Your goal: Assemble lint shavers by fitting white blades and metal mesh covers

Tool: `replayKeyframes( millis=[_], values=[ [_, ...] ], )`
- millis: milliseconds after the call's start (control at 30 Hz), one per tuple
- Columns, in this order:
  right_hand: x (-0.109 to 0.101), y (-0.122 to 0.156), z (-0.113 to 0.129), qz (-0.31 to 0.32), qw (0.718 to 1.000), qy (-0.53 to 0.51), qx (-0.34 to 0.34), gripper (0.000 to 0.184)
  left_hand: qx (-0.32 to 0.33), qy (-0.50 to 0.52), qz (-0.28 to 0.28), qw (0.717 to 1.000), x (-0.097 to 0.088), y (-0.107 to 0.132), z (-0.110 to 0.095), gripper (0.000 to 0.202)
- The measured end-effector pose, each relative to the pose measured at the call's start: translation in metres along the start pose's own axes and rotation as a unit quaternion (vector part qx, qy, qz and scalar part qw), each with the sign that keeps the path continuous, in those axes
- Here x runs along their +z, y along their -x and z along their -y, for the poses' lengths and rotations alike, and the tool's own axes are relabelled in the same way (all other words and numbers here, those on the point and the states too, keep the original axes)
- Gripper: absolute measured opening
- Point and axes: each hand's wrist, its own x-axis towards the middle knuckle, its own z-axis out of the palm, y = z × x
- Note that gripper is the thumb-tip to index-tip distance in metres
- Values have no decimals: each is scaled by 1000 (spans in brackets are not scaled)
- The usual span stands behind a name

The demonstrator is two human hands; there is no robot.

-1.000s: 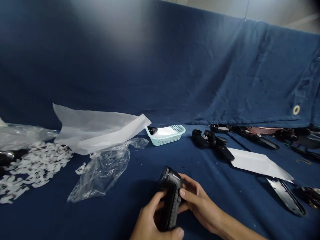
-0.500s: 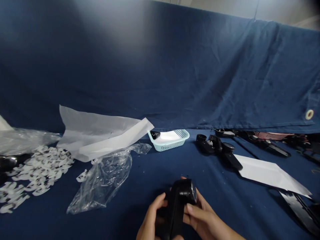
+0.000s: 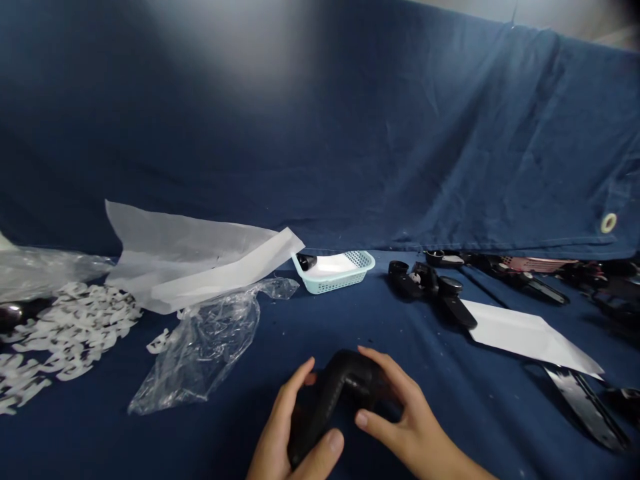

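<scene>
Between my hands at the bottom middle is a black L-shaped plastic housing (image 3: pixel 336 387), its bend at the top. My left hand (image 3: pixel 285 437) is wrapped around the long lower leg, the thumb lying on its near side. Around the short right-hand end curls my right hand (image 3: pixel 407 417), with its thumb in front and fingers over the top. The face of that short end is turned out of sight, and part of the lower leg is covered by my left fingers.
A clear plastic bag (image 3: pixel 205 353) and many white clips (image 3: pixel 83 327) lie left, beneath a translucent sheet (image 3: pixel 185 260). A light blue basket (image 3: pixel 336 283) stands ahead. Black parts (image 3: pixel 425 287) and white paper (image 3: pixel 530 337) lie right. A blue curtain (image 3: pixel 350 133) hangs behind.
The housing has been turned, so its short end's silver-rimmed round face no longer shows and the long leg leans left. My right fingers have moved over its top. The view has shifted slightly.
</scene>
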Motion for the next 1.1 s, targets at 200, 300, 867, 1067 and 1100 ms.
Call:
replayKeyframes(
  millis=[200, 300, 867, 1067, 1100],
  values=[
    [4, 0, -1, -19, 999, -6, -36, 64, -46, 61, 43, 996, 1, -1, 7, 76],
    [5, 1, -7, -26, 998, 5, -51, 63, -18, 69, 63, 996, -1, -7, 24, 94],
    [9, 5, -11, -44, 998, 10, -49, 65, -464, 504, 144, 714, 5, -5, -10, 77],
    [6, 5, -5, 59, 996, -51, -39, 85, -486, 472, 162, 718, 9, -2, -8, 90],
    [6, 5, -6, 68, 996, -44, -47, 89, -480, 472, 171, 719, 9, -1, -7, 89]
  ],
)
